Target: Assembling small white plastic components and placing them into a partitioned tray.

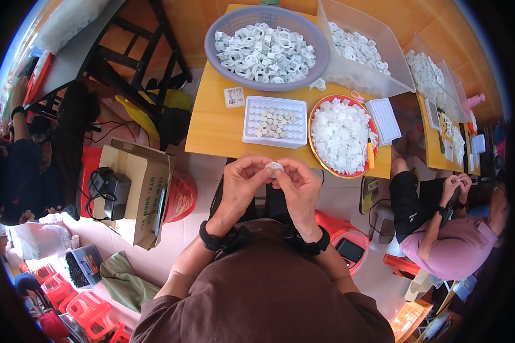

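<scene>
Pinch grip here! Left hand (238,182) and right hand (300,184) both hold a round white piece (274,166) between fingertips (262,175), near the yellow table (212,128).

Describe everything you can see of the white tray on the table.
The white tray looks like plastic: rectangular, low-walled, with rows of round pockets. Silvery discs sit around its middle and near part; other pockets look empty. It lies flat on the yellow table, left of the red dish; whether they touch is unclear.
</scene>
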Action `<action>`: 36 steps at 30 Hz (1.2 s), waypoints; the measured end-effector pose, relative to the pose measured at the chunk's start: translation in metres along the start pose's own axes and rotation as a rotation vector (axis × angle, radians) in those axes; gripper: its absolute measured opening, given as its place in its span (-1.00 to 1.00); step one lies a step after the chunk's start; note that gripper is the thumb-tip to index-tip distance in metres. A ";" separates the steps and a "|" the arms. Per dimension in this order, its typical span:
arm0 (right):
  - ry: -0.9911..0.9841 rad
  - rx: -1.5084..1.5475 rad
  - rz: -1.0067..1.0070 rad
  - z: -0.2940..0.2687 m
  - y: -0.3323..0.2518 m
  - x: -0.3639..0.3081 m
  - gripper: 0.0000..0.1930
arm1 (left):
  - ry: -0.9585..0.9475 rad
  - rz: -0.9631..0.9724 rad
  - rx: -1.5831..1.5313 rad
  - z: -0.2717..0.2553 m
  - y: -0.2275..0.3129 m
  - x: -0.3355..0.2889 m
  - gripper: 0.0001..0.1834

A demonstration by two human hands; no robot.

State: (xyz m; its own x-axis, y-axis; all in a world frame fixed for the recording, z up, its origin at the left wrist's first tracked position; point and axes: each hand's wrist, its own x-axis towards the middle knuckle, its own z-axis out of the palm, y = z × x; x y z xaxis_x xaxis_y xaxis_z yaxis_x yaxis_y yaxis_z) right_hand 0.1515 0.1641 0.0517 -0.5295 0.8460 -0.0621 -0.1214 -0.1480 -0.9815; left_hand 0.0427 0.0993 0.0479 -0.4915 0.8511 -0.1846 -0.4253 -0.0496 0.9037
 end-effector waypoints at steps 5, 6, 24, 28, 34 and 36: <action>0.015 -0.043 -0.043 -0.001 0.005 0.002 -0.90 | 0.028 0.036 0.076 0.006 -0.001 0.000 -0.95; 0.031 -0.095 -0.077 -0.002 0.008 0.002 -0.91 | 0.028 0.031 0.087 0.006 -0.002 0.000 -0.96; 0.024 -0.251 -0.148 -0.006 -0.007 0.000 -0.81 | 0.033 0.101 0.191 0.010 0.005 -0.003 -0.78; 0.049 -0.366 -0.242 -0.005 -0.010 0.001 -0.81 | 0.018 0.299 0.464 0.018 0.010 -0.005 -0.72; 0.010 -0.649 -0.386 -0.003 -0.020 -0.004 -0.80 | 0.031 0.363 0.654 0.015 0.007 -0.009 -0.65; 0.030 -0.656 -0.412 -0.002 -0.019 -0.005 -0.80 | 0.030 0.401 0.741 0.014 0.005 -0.009 -0.65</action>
State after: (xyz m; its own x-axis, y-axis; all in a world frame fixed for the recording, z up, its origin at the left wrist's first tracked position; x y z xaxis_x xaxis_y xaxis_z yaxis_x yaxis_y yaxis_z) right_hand 0.1583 0.1638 0.0698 -0.5251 0.7822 0.3353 0.2235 0.5069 -0.8326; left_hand 0.0559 0.0988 0.0600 -0.5231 0.8275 0.2041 0.3898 0.0193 0.9207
